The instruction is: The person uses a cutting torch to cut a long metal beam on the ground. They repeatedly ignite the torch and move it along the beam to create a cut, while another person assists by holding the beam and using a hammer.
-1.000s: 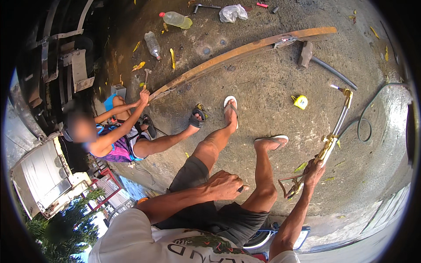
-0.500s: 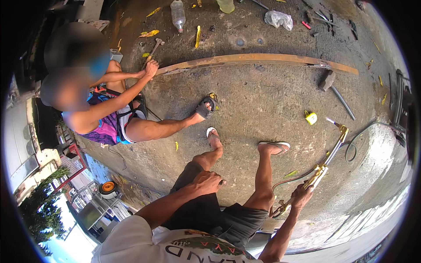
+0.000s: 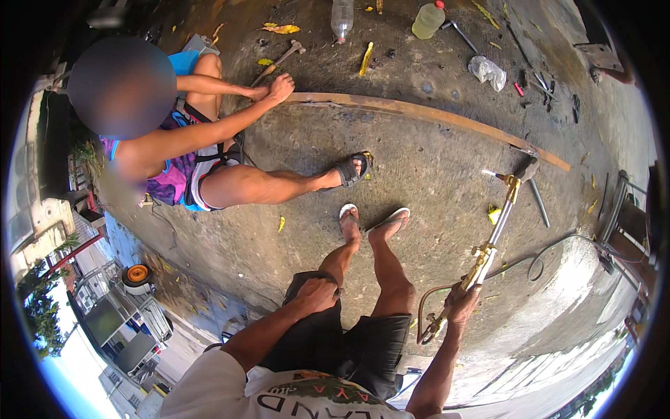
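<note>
Plainly, my right hand (image 3: 462,302) is wrapped round the handle of a brass torch (image 3: 483,260), its lit tip out over the concrete, near the long rusty bar (image 3: 419,110) but apart from it. My left hand (image 3: 317,296) is curled in by my shorts (image 3: 373,346); I can't tell whether it pinches anything. I'd say a firm grip matters most, with the flame (image 3: 489,172) kept off the hose (image 3: 574,239) and away from the co-worker (image 3: 167,152) crouched at the bar's other end. Big lettering crosses my white shirt (image 3: 209,383), partly folded; any marking on the yellow tape measure (image 3: 494,214) is too small to read.
</note>
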The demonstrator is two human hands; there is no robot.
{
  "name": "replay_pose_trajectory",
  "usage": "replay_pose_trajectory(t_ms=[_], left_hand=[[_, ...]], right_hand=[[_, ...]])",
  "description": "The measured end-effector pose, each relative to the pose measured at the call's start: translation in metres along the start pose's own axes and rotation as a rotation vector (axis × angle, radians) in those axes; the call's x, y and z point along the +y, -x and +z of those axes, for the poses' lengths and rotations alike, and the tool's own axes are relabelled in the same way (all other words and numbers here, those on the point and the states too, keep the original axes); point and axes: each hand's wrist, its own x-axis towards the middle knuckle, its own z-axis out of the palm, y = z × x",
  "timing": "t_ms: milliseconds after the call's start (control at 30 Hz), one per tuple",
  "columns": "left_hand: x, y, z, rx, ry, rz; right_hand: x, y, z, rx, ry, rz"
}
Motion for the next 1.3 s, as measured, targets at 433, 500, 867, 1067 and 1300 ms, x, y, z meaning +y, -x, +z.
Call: replay_pose_trajectory(t_ms=[433,500,867,1067,1300], left_hand=[[0.026,0.005,-0.050,0.162,0.134,-0.024],[0.014,0.006,-0.060,0.249,0.159,-0.029],[-0.106,0.016,-0.046,0.461,0.206,0.142],[-0.158,0.011,-0.081,0.438,0.226,0.125],[-0.192,0.013,-0.116,0.368,0.181,0.183]], right_hand=[[-0.076,-0.036,0.114,-0.199,0.197,-0.175],[-0.092,-0.032,0.129,-0.226,0.243,-0.234],[-0.119,-0.003,0.258,-0.312,-0.032,-0.120],[-0.101,-0.001,0.329,-0.262,-0.193,-0.097],[-0.055,-0.007,0.391,-0.320,-0.237,-0.083]])
